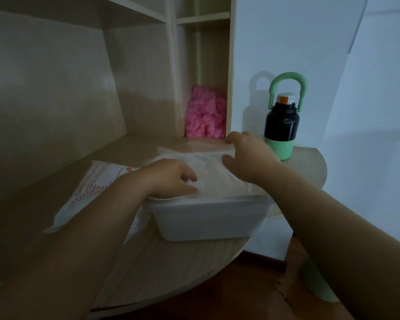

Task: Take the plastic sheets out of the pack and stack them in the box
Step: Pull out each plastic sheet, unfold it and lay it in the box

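We're looking down on the translucent white rectangular plastic box (208,220), which sits near the rounded edge of the pale wooden desk (171,262). The thin, cloudy-clear plastic sheets (217,176) lie across the top of the box and reach past its far rim. The flat white plastic pack with red print (90,188) lies just beside the box on the left, partly under the left forearm.

The left hand (171,179) is down at the box's near-left corner with its fingers bent onto the sheets. Through the blur we cannot tell whether it pinches them or only presses. The right hand (247,155) is spread and relaxed over the far right edge of the sheets, gripping nothing that we can see.

Now the risks, as we judge them. The sheets look wider than the box, so they may bridge the rim instead of settling inside, and a flat push could crumple them or slide them off the far side. The box is close to the desk edge, so a hard press on its near rim could tip it or nudge it off. The right hand is also near the black-and-green bottle with a green loop handle (282,125), and a wide sweep could knock it over.
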Tool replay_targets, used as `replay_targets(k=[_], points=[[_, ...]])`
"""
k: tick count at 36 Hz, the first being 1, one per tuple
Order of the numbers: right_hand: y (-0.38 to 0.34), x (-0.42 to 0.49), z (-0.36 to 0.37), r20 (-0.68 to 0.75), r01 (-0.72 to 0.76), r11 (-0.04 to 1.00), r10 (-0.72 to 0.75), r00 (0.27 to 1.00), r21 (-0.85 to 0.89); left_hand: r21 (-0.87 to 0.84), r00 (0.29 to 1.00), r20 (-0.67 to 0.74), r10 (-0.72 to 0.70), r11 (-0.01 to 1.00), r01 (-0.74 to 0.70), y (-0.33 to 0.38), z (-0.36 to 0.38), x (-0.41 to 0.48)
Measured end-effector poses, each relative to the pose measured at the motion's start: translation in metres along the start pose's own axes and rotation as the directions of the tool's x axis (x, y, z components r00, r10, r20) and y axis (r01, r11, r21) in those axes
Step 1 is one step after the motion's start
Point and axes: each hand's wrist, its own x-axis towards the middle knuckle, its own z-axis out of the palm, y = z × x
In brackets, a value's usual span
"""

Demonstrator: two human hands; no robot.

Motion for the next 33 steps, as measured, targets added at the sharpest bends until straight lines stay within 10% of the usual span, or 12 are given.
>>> replay_targets(k=[5,9,20,26,33], points=[[-0.003,0.006,0.011,0.42,0.051,0.994,-0.007,0.908,-0.092,-0.178,1.0,0.011,0.019,0.984,-0.016,0.002,0.001,0.008],[0.003,0.009,0.02,0.548,0.071,0.986,0.024,0.836,-0.151,0.097,0.988,-0.142,0.063,0.994,-0.049,-0.006,0.004,0.015],[0.005,0.011,0.028,0.726,0.153,0.949,0.101,0.68,-0.275,0.218,0.913,0.394,-0.102,0.976,0.015,0.002,0.024,0.038],[-0.002,0.012,0.012,0.489,0.066,0.983,0.026,0.872,-0.171,-0.01,0.998,0.01,0.055,0.998,-0.055,-0.005,-0.001,0.012],[-0.049,0.006,0.004,0.217,0.045,0.998,-0.033,0.976,-0.048,-0.359,0.897,-0.439,-0.051,0.925,-0.123,-0.038,-0.016,-0.04]])
